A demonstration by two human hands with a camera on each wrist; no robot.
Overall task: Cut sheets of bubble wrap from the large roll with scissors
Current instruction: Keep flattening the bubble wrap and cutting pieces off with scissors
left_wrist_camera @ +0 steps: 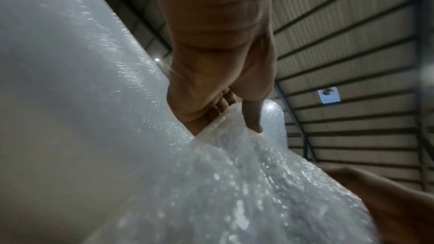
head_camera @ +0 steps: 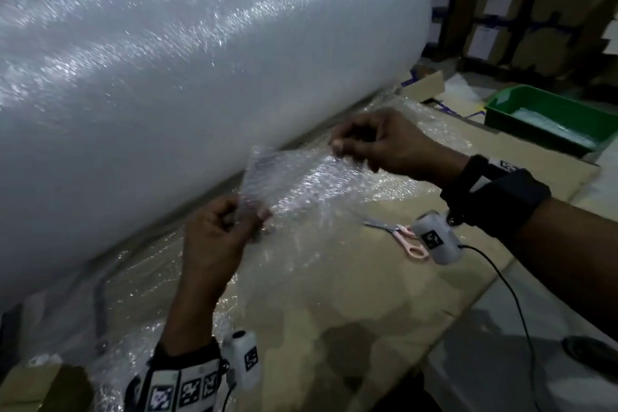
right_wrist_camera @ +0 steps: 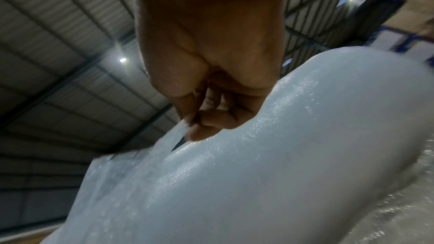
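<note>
Clear, glittering plastic fills most of the head view: the large roll [head_camera: 187, 77] of bubble wrap lies on its side across the far left, its surface catching small white highlights. In front of it a loose sheet [head_camera: 294, 184] of the same wrap is lifted off the brown cardboard [head_camera: 384, 281] that covers the work surface, with more wrap spread flat beneath. The left hand [head_camera: 217, 237] pinches the sheet's near left corner, fingers curled on it. The right hand [head_camera: 384, 144] pinches the far right edge between thumb and fingertips. The two hands are apart, with the sheet spanning between them. Pink-handled scissors [head_camera: 401, 236] lie on the cardboard to the right, just beside the right wrist, touched by neither hand. A green tray [head_camera: 548, 110] sits at the far right.

Only the wrist views show the corrugated metal roof overhead. From the left wrist, the left hand [left_wrist_camera: 223, 81] shows its thumb pressed onto the wrap; from the right wrist, the right hand [right_wrist_camera: 211, 90] shows its fingers clamped on a thin edge of the sheet [right_wrist_camera: 140, 164], the roll [right_wrist_camera: 305, 136] behind.
</note>
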